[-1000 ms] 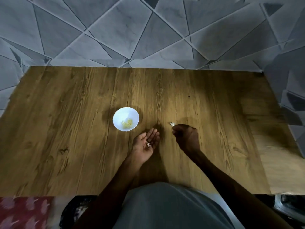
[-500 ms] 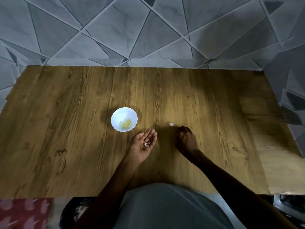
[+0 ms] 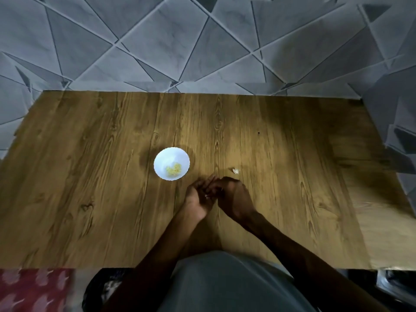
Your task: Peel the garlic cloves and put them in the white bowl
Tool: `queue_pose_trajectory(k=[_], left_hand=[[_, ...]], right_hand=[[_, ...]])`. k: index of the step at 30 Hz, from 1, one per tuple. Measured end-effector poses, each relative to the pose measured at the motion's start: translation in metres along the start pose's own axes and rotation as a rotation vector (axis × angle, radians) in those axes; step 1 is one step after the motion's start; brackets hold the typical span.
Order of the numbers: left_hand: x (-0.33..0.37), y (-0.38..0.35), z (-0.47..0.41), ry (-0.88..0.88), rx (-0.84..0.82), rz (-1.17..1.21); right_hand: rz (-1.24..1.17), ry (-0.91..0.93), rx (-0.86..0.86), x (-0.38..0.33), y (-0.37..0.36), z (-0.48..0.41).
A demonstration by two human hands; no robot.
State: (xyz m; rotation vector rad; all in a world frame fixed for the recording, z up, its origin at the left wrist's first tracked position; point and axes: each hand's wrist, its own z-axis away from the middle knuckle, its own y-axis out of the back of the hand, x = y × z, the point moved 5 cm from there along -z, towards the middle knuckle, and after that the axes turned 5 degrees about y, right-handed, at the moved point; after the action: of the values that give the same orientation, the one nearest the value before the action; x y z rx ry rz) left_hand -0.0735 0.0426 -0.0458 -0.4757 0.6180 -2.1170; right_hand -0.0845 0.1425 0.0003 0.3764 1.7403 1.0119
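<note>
The white bowl (image 3: pixel 160 156) stands on the wooden table (image 3: pixel 90 176), with a small heap of peeled yellow garlic (image 3: pixel 173 170) inside. Just right of the bowl and nearer to me, my left hand (image 3: pixel 196 200) lies palm up, and small pale garlic pieces (image 3: pixel 206 196) rest in the palm. My right hand (image 3: pixel 235 197) is pressed against it from the right. Its bent fingers reach down into the left palm at the pieces. Blur hides whether those fingertips pinch anything.
A small white scrap of garlic skin (image 3: pixel 235 170) lies on the table just beyond my right hand. A grey tiled floor surrounds the table. A red patterned cloth (image 3: pixel 33 289) sits below the near left edge.
My right hand left the skin scrap on the table and moved left, so its fingers now reach into my left palm. The left hand stayed palm up.
</note>
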Motion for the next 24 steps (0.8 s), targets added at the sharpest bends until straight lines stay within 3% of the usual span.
queue_pose_trajectory(k=[8,17,24], left_hand=[[0.013,0.010,0.006,-0.008,0.001,0.051],[0.021,0.017,0.014,-0.009,-0.012,0.075],[0.026,0.020,0.013,-0.023,-0.024,0.095]], right_hand=[[0.057,-0.322,0.135,0.078,0.029,-0.018],[0.206,-0.384,0.018,0.092,0.011,-0.032],[0.231,-0.395,0.025,0.088,0.010,-0.032]])
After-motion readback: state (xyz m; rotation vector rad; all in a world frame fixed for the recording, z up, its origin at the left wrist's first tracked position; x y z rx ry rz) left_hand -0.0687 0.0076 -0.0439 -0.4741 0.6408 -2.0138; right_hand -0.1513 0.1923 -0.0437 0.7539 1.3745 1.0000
